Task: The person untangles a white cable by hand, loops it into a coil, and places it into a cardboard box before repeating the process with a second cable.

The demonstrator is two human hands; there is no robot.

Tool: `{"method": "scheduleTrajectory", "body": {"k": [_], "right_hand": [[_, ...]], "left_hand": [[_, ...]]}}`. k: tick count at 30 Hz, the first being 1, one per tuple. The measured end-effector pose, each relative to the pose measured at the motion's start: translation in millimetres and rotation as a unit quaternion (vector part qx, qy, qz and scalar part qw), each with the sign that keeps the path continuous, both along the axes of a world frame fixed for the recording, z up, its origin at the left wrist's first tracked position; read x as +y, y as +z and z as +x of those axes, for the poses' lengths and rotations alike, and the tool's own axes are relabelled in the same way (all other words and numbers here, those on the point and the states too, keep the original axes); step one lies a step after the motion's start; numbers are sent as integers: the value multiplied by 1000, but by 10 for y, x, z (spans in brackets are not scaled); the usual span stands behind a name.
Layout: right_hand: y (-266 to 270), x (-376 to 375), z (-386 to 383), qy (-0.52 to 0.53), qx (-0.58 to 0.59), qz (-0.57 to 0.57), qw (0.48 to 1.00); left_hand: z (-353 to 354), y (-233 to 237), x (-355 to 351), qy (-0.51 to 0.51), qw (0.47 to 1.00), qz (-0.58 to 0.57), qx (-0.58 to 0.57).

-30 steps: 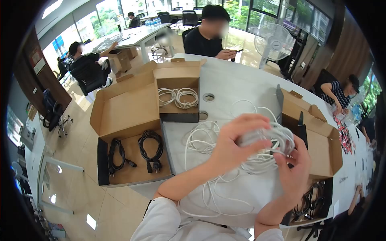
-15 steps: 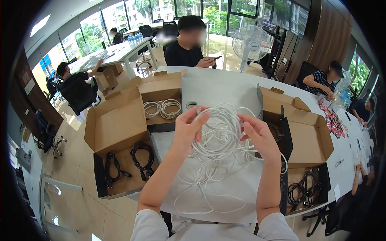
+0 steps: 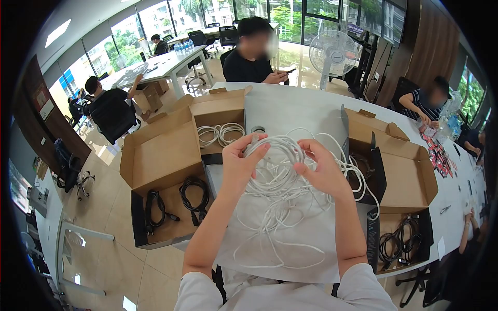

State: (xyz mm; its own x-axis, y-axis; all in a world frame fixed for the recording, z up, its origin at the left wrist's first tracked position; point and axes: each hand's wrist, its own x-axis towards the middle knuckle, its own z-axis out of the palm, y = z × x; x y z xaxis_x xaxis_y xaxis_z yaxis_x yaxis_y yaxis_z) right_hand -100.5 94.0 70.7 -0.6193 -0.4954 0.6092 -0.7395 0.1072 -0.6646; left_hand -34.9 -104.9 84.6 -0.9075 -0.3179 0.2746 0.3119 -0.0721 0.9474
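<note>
Above the table, a coiled white cable is held up between my two hands. My left hand grips the coil's left side, thumb in front and a connector end showing by the fingertips. On the other side, my right hand has its fingers curled round the loops near the upper right. Beneath them lies a tangled pile of white cables, with some strands trailing toward me and others running right to the box edge.
On the left, an open cardboard box holds black cables; a box behind it holds coiled white cable. Open boxes stand right, with black cables. A tape roll sits behind my hands. A person sits opposite.
My right hand has shifted its hold higher on the coil, and the loops now look flatter and more tilted. The whole view has moved slightly, so the boxes appear farther right.
</note>
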Motion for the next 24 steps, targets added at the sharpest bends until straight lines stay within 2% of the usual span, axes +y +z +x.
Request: {"method": "scheduleTrajectory", "body": {"k": [6,12,15,16,18,21,24], "right_hand": [[177,-227,168,-144,16,35,989],[328,-135,82,-127,-32,126,983],[218,-169,-35,-51,-220,47,973],[196,-168,-72,-32,-257,52,965],[175,-158,-120,8,-327,63,943],[178,-144,-68,12,-330,89,940],[246,-99,-22,-21,-136,190,972]], "left_hand": [[-12,97,162,-6,997,-72,9],[-12,106,96,-72,996,-52,3],[-51,38,125,-78,996,10,45],[-56,26,140,-72,995,37,66],[-26,27,137,-78,995,-5,60],[-15,15,121,-64,988,-120,75],[-9,-5,121,-47,981,-178,61]]}}
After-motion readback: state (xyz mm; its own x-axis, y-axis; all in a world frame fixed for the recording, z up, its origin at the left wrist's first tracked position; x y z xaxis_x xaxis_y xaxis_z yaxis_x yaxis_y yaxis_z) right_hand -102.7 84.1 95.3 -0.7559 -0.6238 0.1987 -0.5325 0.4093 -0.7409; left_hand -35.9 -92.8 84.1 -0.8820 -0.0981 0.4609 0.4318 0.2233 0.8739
